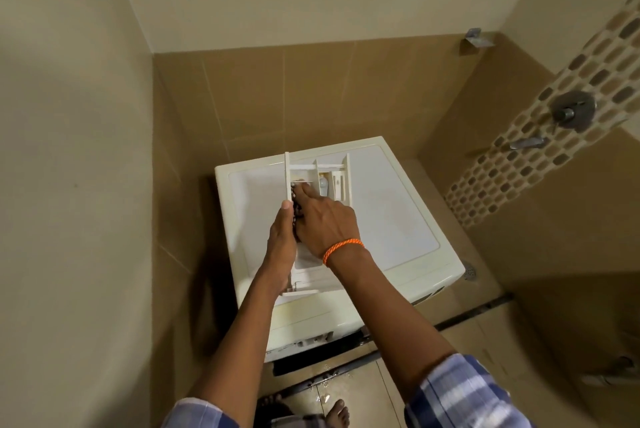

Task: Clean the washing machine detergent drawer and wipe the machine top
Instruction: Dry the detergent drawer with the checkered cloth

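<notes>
We steady the detergent drawer [313, 185], its long axis running away from us, with the left hand [282, 240] gripping its left wall; the right hand [323, 219] presses a dark scrubber [296, 211] into the left compartment.

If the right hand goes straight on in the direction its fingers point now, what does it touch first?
The right hand points into the left compartment of the drawer. Going on, its fingers would probably meet that compartment's far wall first, though depth is hard to judge here.
</notes>
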